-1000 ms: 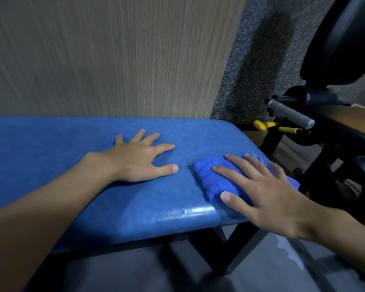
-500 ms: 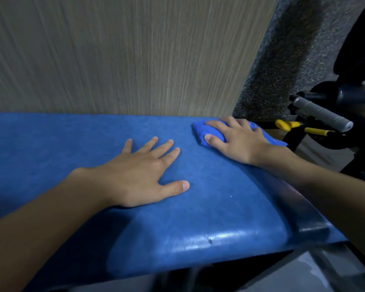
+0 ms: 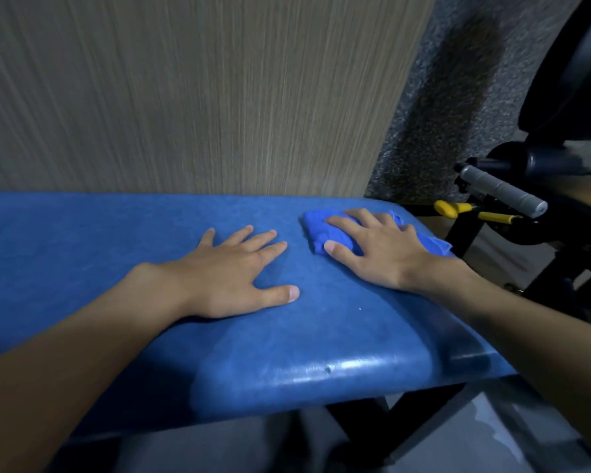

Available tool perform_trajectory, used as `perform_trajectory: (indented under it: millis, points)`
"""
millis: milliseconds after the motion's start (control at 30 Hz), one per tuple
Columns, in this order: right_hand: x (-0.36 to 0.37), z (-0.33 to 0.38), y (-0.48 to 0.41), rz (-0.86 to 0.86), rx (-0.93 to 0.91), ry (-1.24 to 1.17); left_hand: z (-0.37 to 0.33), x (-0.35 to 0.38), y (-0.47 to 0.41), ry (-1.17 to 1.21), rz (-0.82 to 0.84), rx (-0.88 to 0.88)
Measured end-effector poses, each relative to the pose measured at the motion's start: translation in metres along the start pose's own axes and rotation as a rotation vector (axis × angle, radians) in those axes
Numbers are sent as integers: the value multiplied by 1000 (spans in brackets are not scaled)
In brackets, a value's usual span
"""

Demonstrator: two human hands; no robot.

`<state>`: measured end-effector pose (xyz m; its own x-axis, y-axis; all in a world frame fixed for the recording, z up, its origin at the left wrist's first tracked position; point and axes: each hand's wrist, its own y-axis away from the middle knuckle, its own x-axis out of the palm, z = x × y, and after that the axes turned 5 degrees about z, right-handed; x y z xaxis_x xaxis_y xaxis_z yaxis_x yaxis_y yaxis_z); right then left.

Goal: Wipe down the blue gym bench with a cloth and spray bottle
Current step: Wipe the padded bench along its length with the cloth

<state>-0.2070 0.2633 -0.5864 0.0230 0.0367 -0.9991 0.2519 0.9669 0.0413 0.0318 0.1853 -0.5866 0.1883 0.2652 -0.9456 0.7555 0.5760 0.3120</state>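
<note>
The blue gym bench [image 3: 82, 254] stretches across the view, its padded right end near me. A folded blue cloth [image 3: 325, 230] lies near the bench's far right corner. My right hand [image 3: 379, 250] presses flat on the cloth, fingers spread and pointing left. Beside it my left hand [image 3: 232, 274] rests palm down on the bare pad, fingers spread. No spray bottle is in view.
A wood-grain wall panel [image 3: 202, 90] stands right behind the bench. To the right is black gym equipment with a grey handle [image 3: 502, 191] and yellow-tipped pins [image 3: 447, 208]. The bench's black legs [image 3: 365, 431] stand on the grey floor below.
My right hand slid the cloth from the near right edge up to the far right corner, then slightly back toward me. My left hand stayed flat on the pad.
</note>
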Motion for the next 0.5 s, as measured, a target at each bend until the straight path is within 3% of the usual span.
perform_trajectory:
  millis: [267,500]
  points:
    - [4,1,134,17,-105,85,-2,-2,2,47,-22,-21]
    - [2,2,137,27,-105,45,-2,-5,9,39,-52,-85]
